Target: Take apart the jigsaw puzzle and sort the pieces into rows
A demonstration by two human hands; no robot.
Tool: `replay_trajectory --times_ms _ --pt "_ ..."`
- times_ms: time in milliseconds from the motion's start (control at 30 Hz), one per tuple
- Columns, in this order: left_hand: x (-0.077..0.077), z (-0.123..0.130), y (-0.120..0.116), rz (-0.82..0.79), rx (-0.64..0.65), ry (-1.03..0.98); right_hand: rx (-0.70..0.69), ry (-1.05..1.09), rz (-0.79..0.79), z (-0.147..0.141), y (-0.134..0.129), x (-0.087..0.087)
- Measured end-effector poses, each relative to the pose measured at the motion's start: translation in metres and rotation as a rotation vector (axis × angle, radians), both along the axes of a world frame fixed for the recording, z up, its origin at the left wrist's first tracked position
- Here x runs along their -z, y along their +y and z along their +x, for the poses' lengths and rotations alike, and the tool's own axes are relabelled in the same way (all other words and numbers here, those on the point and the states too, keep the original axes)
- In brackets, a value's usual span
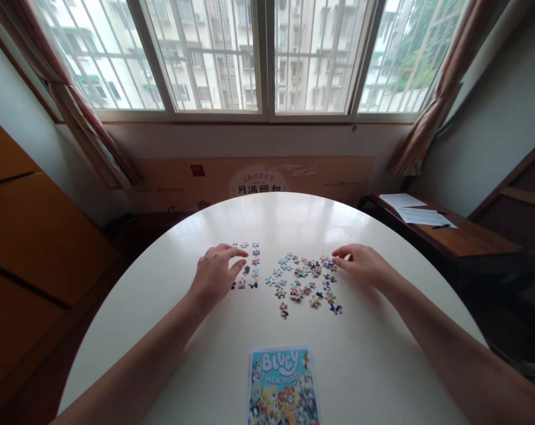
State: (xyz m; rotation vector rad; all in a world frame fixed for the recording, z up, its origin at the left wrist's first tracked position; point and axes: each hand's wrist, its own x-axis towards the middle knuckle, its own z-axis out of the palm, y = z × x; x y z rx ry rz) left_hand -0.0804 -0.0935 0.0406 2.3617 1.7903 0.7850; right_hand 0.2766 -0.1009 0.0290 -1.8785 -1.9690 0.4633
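My left hand (217,270) hovers over or rests beside laid-out jigsaw pieces (255,261) on the left, its thumb and forefinger apart with nothing between them. These pieces stand in spaced rows and columns, and the hand covers part of them. To their right lies a loose heap of mixed jigsaw pieces (297,291). At the heap's upper right edge is my right hand (362,264), thumb and forefinger slightly apart and close to some pieces (327,261). Whether the fingertips touch them I cannot tell. A blue "Bluey" picture card (283,386) lies nearest me.
Everything lies on a round white table (196,366). Beyond its far edge are a printed board (161,177) and barred windows. At right, a low wooden table (444,236) carries paper sheets (404,200) and pens. Orange-brown cabinets (37,236) stand at left.
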Motion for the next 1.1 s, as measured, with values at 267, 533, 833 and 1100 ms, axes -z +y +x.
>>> replay_trajectory --times_ms 267,533,833,1100 --pt "-0.016 -0.015 -0.011 0.169 -0.031 -0.229 -0.018 -0.047 0.021 -0.009 -0.002 0.006" --pt "-0.013 -0.012 -0.012 0.148 0.013 -0.261 -0.006 -0.057 0.009 -0.010 -0.001 0.007" --pt "-0.010 -0.012 -0.009 0.177 0.027 -0.253 0.037 -0.035 -0.025 0.006 0.002 0.004" --pt "-0.008 -0.013 -0.008 0.178 0.029 -0.257 -0.021 -0.011 -0.113 0.010 -0.005 -0.006"
